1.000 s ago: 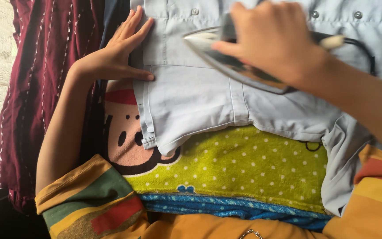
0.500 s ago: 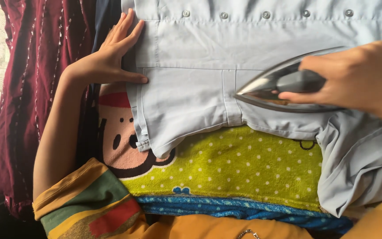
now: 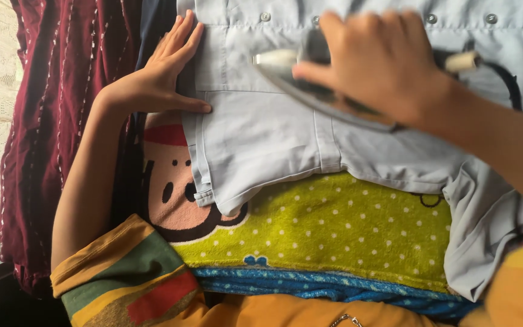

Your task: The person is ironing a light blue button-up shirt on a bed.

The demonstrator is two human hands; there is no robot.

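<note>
Since a moment ago, the iron (image 3: 310, 85) slides left across the pale blue shirt (image 3: 261, 133), right hand (image 3: 376, 60) fingers wrapped around its handle; left hand (image 3: 158, 75) fingers lie flat, pinning the shirt's left edge.

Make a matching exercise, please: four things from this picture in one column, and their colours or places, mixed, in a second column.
1. shirt
2. iron
3. towel
4. left hand

a. green with white dots
b. flat on the shirt's left edge
c. pale blue-grey
d. under the right hand

Pairs: 1-c, 2-d, 3-a, 4-b
</note>
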